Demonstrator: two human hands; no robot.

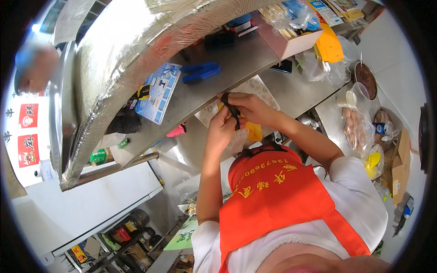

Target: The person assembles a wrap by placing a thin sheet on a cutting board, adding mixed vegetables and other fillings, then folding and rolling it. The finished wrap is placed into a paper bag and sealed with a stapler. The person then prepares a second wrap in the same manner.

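Between my two hands is a narrow black strip (233, 111), bent into a curve; its material is hard to tell. My left hand (222, 123) pinches its lower part. The fingers of my right hand (251, 105) grip its upper end, close by. Below the hands hang a yellow bag-like piece (253, 131) and a crumpled clear plastic bag (239, 140), partly hidden by the fingers. Behind my hands, a patterned paper sheet (262, 88) lies on the steel counter (297, 87). I wear a red apron (273, 191) bearing yellow writing.
A raised steel shelf (239, 61) holds a blue plastic object (201, 72), a printed sheet (160, 92) and a box (300, 44). A foil-wrapped edge (102, 68) hangs at left, with a person (36, 68) beyond. Bagged eggs (355, 129) and a dark-filled bowl (365, 80) stand right.
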